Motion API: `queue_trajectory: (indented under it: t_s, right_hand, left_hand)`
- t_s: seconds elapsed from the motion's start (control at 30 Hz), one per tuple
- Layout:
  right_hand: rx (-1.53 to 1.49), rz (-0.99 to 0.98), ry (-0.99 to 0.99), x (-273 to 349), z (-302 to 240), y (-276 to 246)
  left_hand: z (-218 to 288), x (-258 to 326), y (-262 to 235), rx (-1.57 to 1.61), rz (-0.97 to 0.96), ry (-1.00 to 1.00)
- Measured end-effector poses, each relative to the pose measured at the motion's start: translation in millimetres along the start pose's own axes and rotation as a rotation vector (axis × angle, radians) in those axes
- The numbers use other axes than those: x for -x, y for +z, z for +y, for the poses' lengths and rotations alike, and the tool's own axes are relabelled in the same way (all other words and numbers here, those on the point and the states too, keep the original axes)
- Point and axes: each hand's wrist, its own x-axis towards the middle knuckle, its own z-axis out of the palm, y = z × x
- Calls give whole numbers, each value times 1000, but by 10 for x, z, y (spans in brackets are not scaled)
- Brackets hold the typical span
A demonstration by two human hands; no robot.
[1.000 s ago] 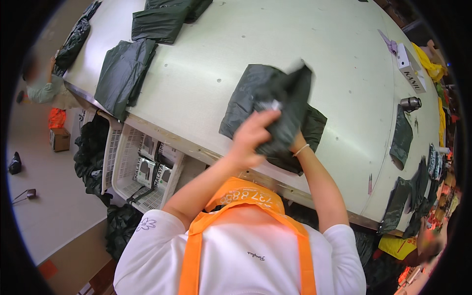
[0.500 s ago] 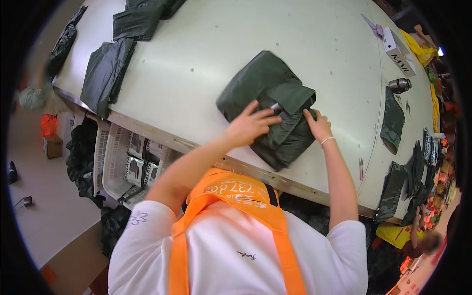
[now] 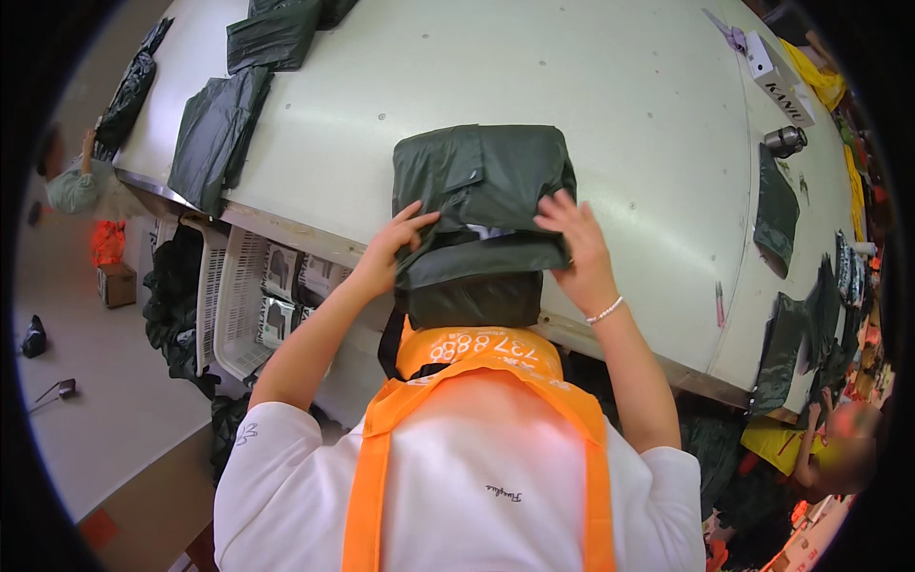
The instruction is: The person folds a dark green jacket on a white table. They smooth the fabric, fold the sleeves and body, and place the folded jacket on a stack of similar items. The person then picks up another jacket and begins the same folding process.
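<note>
A dark green folded garment of smooth, shiny fabric lies squared up on the table's near edge, its lower end overhanging towards me. A snap fastener shows on its upper panel, and a small pale patch peeks out of the gap above a cross fold. My left hand holds the left side of that fold, two fingers lying over the fabric and the thumb partly hidden. At the right edge my right hand has its fingers apart, slightly blurred, against the garment's side.
The white table bears more dark green folded pieces at the left and others at the right. A metal flask, white box and scissors lie far right. Below left, a white basket holds packets. People work at both sides.
The garment has been turned from a slant to square and drawn towards me. My left hand has moved left to its left edge, and my right hand has shifted slightly left.
</note>
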Motion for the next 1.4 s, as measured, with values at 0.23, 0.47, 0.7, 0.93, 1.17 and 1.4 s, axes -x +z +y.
queue_trajectory:
  t_s: [0.23,0.47,0.7,0.93,1.17,1.4]
  right_hand:
    - [-164,-292,69,547,-416,313]
    - [-210,-425,189,529,-445,409]
    - [-463,97,748,150,264,235]
    - [-541,-274,947,-504,333,510]
    - [-700,-209,1031,-425,380,890]
    - [73,-310,703,-468,-488,603]
  left_hand:
    - [326,645,-281,-261,-267,-76]
    - [455,-205,-402,-348,-74,-41]
    - [339,-177,214,-777,-15,-97]
    - [554,-157,322,-756,41,-123]
    - [465,-16,322,-757,17,-172]
    - [335,-65,359,-835,88,-195]
